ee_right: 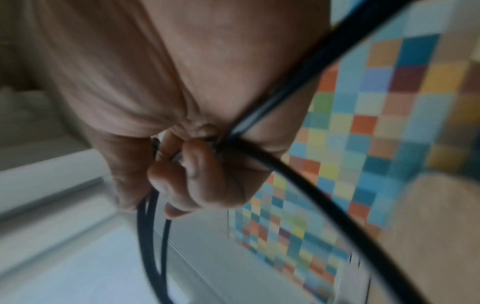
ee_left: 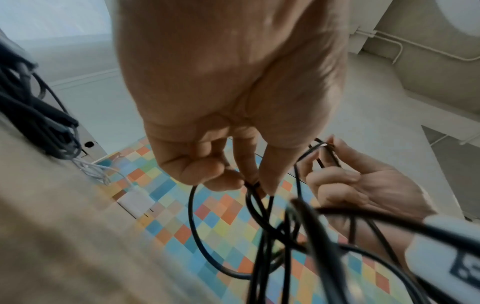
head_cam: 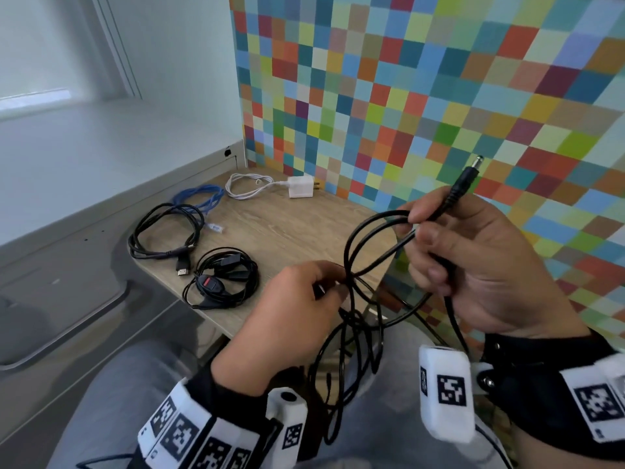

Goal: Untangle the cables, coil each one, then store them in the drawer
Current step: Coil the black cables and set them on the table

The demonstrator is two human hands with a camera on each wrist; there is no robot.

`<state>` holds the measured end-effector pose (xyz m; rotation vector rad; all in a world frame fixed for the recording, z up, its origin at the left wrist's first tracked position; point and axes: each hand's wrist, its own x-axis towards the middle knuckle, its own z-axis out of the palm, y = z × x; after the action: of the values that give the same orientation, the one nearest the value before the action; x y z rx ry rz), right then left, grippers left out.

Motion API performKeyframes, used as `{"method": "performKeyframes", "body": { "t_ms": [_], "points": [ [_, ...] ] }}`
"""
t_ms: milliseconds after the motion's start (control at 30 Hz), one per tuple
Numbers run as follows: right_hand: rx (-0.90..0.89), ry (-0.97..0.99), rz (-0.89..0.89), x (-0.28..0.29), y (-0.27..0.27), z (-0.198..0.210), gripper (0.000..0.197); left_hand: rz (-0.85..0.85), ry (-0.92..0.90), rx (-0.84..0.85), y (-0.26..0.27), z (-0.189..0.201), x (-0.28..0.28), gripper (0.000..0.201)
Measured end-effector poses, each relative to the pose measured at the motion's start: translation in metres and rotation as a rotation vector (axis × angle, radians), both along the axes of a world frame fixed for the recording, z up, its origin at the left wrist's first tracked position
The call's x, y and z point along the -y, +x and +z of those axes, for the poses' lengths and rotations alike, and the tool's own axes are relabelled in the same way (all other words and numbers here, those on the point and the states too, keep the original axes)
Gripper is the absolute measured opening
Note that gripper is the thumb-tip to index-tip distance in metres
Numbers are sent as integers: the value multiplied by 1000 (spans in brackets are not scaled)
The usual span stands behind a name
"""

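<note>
Currently, the right hand (head_cam: 473, 262) grips the black cable (head_cam: 368, 242) below its barrel plug (head_cam: 465, 182), fingers curled round the loops. The left hand (head_cam: 291, 319) pinches the same cable where its strands cross; the slack hangs tangled over the lap. On the wooden surface (head_cam: 287, 225) lie four coiled cables: blue (head_cam: 201, 196), white with charger (head_cam: 297, 187), black HDMI (head_cam: 165, 231), and black with an inline switch (head_cam: 220, 279).
</note>
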<state>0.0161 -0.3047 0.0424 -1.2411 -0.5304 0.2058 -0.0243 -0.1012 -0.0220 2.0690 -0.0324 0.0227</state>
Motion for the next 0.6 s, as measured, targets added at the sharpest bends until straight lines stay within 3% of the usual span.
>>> {"method": "performKeyframes", "body": {
  "t_ms": [33, 133, 267, 333, 400, 533, 600],
  "points": [
    [49, -46, -24, 2, 1, -1, 9, 30, 25, 6, 1, 1, -4, 4],
    [180, -247, -171, 8, 5, 1, 2, 112, -56, 10, 1, 0, -14, 21],
    [320, -570, -378, 15, 10, -3, 25, 101, -163, 77, 0, 8, -16, 26],
    [283, -560, -393, 19, 13, -6, 37, 154, -248, 110, 2, 9, -20, 27],
    [197, -425, -403, 26, 19, -8, 42, 248, -356, 160, 5, 7, -29, 28],
    [41, -182, -508, 43, 30, -6, 30, 350, -490, 192, 6, 7, -38, 25],
    [14, -194, -564, 48, 31, -8, 28, 318, -512, 195, 6, 9, -36, 21]
  ]
}}
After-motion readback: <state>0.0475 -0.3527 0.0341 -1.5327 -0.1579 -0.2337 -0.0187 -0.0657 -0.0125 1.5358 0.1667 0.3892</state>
